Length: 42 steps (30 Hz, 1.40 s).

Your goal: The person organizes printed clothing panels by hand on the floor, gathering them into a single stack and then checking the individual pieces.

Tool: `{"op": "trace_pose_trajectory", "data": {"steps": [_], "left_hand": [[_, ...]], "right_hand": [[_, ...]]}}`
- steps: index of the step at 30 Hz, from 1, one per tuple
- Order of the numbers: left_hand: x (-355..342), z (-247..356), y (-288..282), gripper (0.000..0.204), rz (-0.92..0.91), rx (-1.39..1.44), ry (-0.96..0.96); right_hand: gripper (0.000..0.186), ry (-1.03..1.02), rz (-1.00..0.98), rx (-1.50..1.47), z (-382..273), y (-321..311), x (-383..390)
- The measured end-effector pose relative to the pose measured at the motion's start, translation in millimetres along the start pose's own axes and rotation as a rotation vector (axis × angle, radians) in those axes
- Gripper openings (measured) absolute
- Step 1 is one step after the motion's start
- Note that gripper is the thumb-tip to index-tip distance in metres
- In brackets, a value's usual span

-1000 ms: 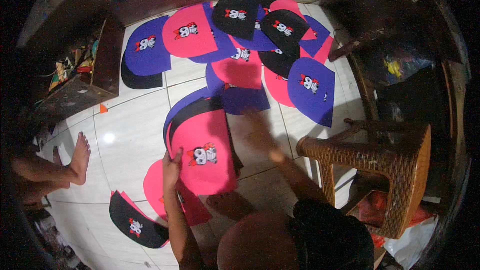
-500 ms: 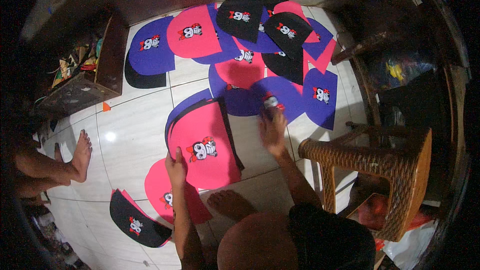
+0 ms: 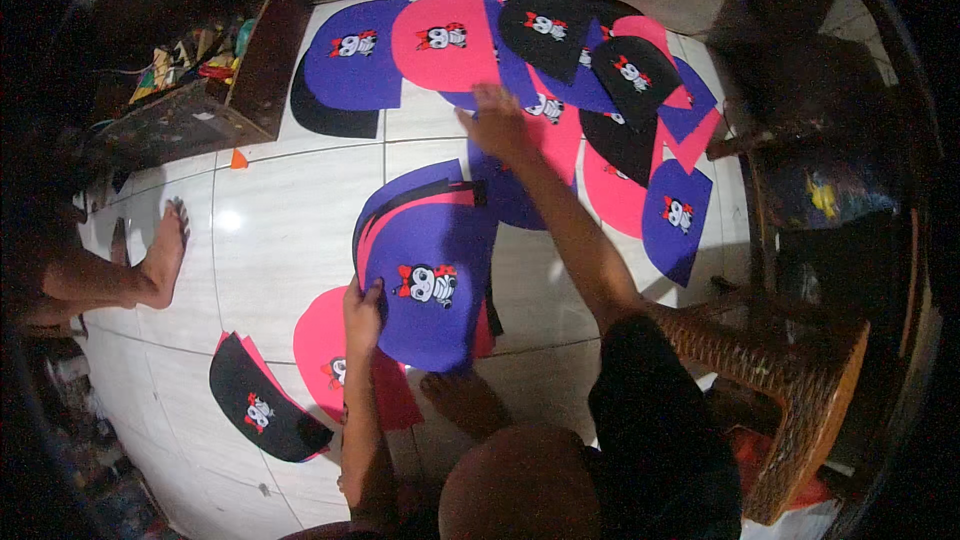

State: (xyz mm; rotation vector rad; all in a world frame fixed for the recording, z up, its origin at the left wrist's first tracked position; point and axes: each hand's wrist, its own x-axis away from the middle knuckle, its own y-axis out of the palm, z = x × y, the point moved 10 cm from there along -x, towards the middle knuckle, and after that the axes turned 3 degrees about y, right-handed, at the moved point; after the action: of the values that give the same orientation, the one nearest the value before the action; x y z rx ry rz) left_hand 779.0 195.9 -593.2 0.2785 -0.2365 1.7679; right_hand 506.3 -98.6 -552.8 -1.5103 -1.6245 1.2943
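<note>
The person's hands were well apart. Left hand (image 3: 362, 318) was clamped on the left edge of a stack of rounded sheets (image 3: 435, 230), purple one on top with a cartoon print, right in front of the person. Right hand (image 3: 495, 122) was open, fingers spread, up over more sheets (image 3: 440, 55) scattered by the wall, couldn't tell if it touched any. A pink sheet (image 3: 318, 345) lay on the tile floor (image 3: 290, 210) near the left forearm, black one (image 3: 250, 385) beside it. Brown stool (image 3: 800, 410) stood off right.
</note>
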Motion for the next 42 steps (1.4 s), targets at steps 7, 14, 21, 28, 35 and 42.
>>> {"op": "trace_pose_trajectory", "data": {"steps": [7, 14, 21, 28, 35, 42], "left_hand": [[7.8, 14.5, -79.3, 0.018, 0.338, -0.039, 0.031], [-44.2, 25.2, -119.4, 0.022, 0.319, -0.086, 0.041], [-70.1, 10.9, -134.4, 0.036, 0.281, 0.157, -0.174], [-68.9, -11.2, -141.3, 0.014, 0.237, 0.174, -0.11], [-58.1, 15.1, -138.9, 0.017, 0.288, 0.045, -0.06], [-63.4, -55.8, -197.9, 0.029, 0.109, 0.492, -0.148]], "right_hand": [[0.079, -0.109, 0.079, 0.233, -48.8, 42.3, -29.0], [0.043, -0.137, -0.211, 0.181, -98.0, 29.4, 2.0], [0.037, -0.715, -0.029, -0.374, -263.0, 12.5, 156.1], [0.068, -0.305, 0.463, 0.142, -164.2, 53.6, -80.9], [0.047, -0.416, 0.123, 0.208, -201.7, 105.2, -61.1], [0.042, -0.826, -0.206, -0.505, -287.6, 54.6, 115.2]]}}
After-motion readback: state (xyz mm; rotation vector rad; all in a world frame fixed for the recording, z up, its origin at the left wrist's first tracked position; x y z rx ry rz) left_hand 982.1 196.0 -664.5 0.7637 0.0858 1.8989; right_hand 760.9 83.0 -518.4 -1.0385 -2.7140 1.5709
